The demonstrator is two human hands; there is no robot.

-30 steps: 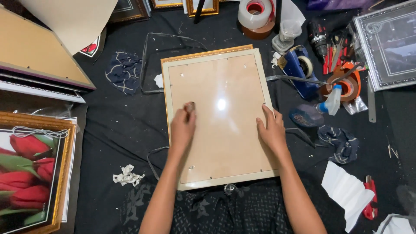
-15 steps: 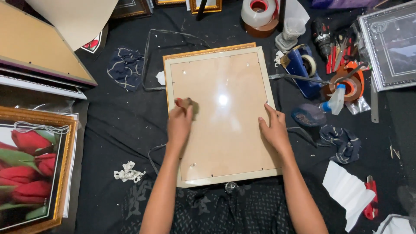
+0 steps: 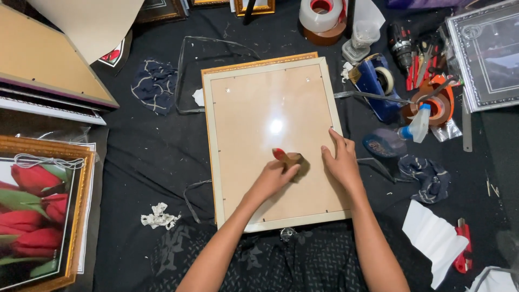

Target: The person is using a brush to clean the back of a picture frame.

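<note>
A cream-bordered picture frame (image 3: 216,162) lies flat on the black cloth in front of me, its beige panel shiny with a light glare, and a gold frame edge shows under its top. My left hand (image 3: 272,179) rests near the panel's lower middle, fingers closed on a small brown, red-tipped object (image 3: 282,156) pressed to the surface. Just to its right, my right hand (image 3: 341,164) lies flat and open on the panel by the frame's right border.
Tape rolls (image 3: 323,15), a blue tape dispenser (image 3: 372,82), a spray bottle (image 3: 417,123) and tools crowd the right. A silver frame (image 3: 486,59) lies far right, a tulip picture (image 3: 38,211) at left. Dark cloths (image 3: 155,85), crumpled paper (image 3: 159,217), white paper (image 3: 432,237).
My left hand has slid from the panel's left side toward its middle, ending close to my right hand. My right hand has stayed put.
</note>
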